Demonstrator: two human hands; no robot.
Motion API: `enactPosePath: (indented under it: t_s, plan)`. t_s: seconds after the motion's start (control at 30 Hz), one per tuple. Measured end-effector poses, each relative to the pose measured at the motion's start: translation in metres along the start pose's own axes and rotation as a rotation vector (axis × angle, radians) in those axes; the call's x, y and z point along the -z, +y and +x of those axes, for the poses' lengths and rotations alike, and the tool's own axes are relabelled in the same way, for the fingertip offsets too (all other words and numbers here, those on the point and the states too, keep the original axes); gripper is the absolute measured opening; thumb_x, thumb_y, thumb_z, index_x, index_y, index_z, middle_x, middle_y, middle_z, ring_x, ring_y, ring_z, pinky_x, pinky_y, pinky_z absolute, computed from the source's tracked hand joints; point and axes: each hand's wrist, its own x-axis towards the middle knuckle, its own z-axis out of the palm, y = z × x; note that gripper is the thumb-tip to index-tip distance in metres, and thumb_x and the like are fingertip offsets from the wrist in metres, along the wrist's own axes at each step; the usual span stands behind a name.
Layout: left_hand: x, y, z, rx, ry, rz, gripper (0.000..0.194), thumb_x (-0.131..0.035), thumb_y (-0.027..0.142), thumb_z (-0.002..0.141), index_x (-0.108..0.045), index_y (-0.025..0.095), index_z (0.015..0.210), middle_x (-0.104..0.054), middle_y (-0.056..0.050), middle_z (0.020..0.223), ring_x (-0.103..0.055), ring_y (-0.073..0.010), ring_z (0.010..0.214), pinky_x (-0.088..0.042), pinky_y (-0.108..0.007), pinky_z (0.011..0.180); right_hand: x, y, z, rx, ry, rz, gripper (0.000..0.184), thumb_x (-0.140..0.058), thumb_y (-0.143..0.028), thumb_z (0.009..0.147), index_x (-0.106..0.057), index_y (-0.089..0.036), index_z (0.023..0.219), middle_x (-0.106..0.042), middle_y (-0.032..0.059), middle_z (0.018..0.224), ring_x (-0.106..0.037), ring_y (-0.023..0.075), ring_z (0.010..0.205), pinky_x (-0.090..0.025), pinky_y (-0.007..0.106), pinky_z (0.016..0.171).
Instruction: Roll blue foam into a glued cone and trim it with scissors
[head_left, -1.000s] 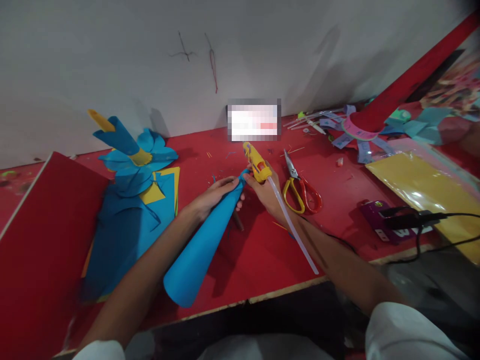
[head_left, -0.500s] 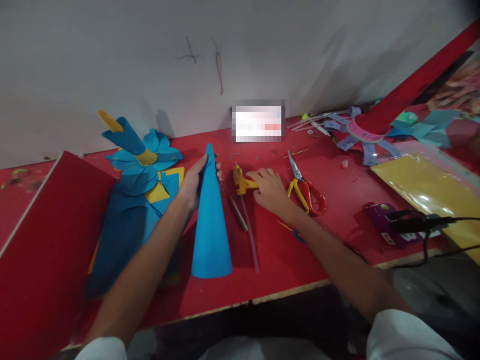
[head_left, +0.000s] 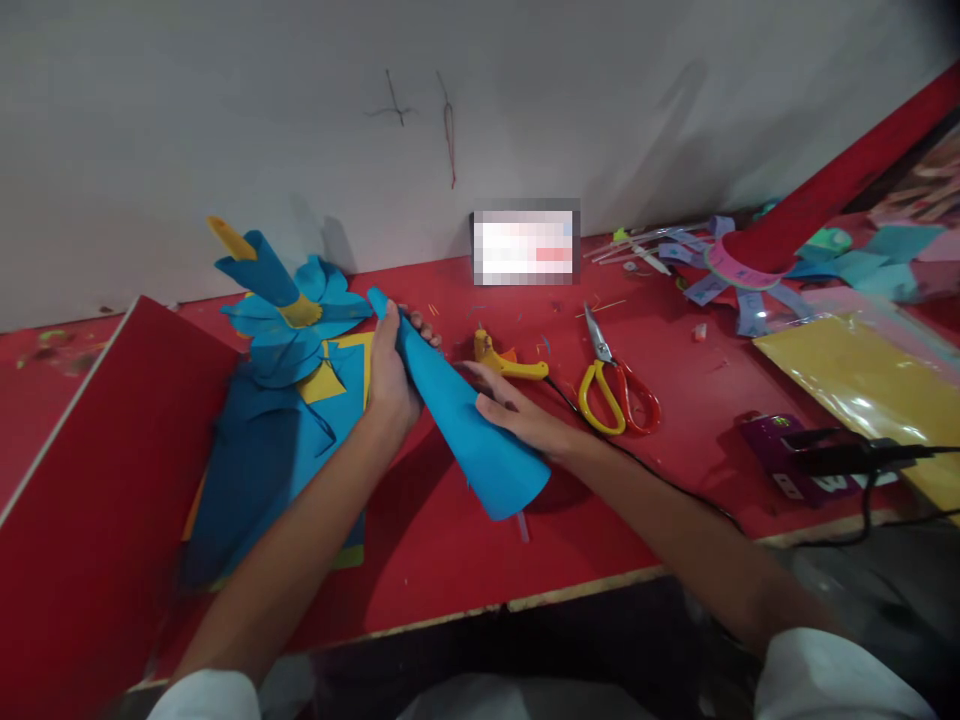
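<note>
A blue paper cone (head_left: 469,425) is held between my two hands over the red table, its narrow tip up and left, its wide end down and right. My left hand (head_left: 396,370) wraps round the narrow part, thumb on top. Near the wide end, my right hand (head_left: 517,405) grips the cone's side, thumb on the surface and other fingers partly hidden behind it. Just beyond my right hand lies a yellow glue gun (head_left: 510,362) on its side. Part of its clear glue stick (head_left: 523,527) shows below the cone.
Scissors (head_left: 611,380) lie right of the glue gun. At left are a blue and yellow paper flower (head_left: 300,305), blue sheets (head_left: 262,480) and a red board (head_left: 97,500). A purple box (head_left: 795,460) with black cables and a yellow packet (head_left: 862,375) are at right. A blurred screen (head_left: 523,245) leans at the wall.
My right hand has put the glue gun down on the table, let go of it and taken hold of the cone's wide end. The cone has swung so its wide end points right.
</note>
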Motion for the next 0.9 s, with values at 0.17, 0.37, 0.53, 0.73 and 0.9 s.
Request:
enactPosePath:
  t_s: [0.17, 0.37, 0.53, 0.73, 0.9]
  plan:
    - [-0.011, 0.0, -0.013, 0.057, -0.118, 0.005, 0.022, -0.075, 0.033, 0.094, -0.06, 0.02, 0.086, -0.063, 0.001, 0.077, -0.063, -0.0101, 0.064, -0.059, -0.022, 0.065, -0.011, 0.0, -0.006, -0.21, -0.071, 0.193, 0.089, -0.09, -0.061, 0.074, -0.05, -0.026, 0.146, -0.072, 0.013, 0.129, -0.078, 0.03, 0.104, -0.069, 0.045, 0.08]
    - [-0.011, 0.004, -0.013, 0.066, -0.157, 0.109, 0.028, -0.084, 0.029, 0.085, -0.063, 0.023, 0.102, -0.063, 0.003, 0.078, -0.067, -0.0123, 0.065, -0.058, -0.023, 0.063, -0.012, 0.0, -0.005, -0.262, -0.065, 0.197, 0.1, -0.093, -0.047, 0.074, -0.04, -0.03, 0.157, -0.06, 0.0116, 0.153, -0.067, 0.0317, 0.13, -0.06, 0.051, 0.107]
    - [-0.013, 0.002, -0.014, 0.037, -0.11, 0.155, 0.029, -0.088, 0.028, 0.083, -0.062, 0.023, 0.093, -0.062, 0.003, 0.074, -0.068, -0.0125, 0.065, -0.057, -0.023, 0.061, -0.011, -0.004, -0.007, -0.272, -0.099, 0.219, 0.094, -0.091, -0.054, 0.077, -0.044, -0.032, 0.155, -0.06, 0.0091, 0.154, -0.062, 0.0321, 0.134, -0.056, 0.05, 0.112]
    - [-0.009, 0.023, 0.004, -0.023, 0.145, 0.039, 0.022, -0.079, 0.023, 0.092, -0.057, 0.022, 0.087, -0.062, 0.004, 0.069, -0.06, -0.01, 0.057, -0.053, -0.021, 0.055, -0.006, -0.001, 0.002, -0.07, 0.018, 0.214, 0.064, -0.061, -0.08, 0.091, -0.063, -0.031, 0.133, -0.069, 0.0075, 0.135, -0.064, 0.0274, 0.127, -0.052, 0.044, 0.11]
    - [0.011, 0.049, 0.035, -0.065, 0.374, -0.158, 0.03, -0.057, 0.021, 0.106, -0.052, 0.02, 0.077, -0.055, 0.004, 0.061, -0.056, -0.0079, 0.056, -0.055, -0.019, 0.064, 0.006, 0.002, 0.004, 0.358, 0.61, -0.14, 0.039, -0.061, -0.063, 0.099, -0.058, -0.026, 0.088, -0.058, -0.0003, 0.084, -0.058, 0.0172, 0.081, -0.051, 0.032, 0.08]
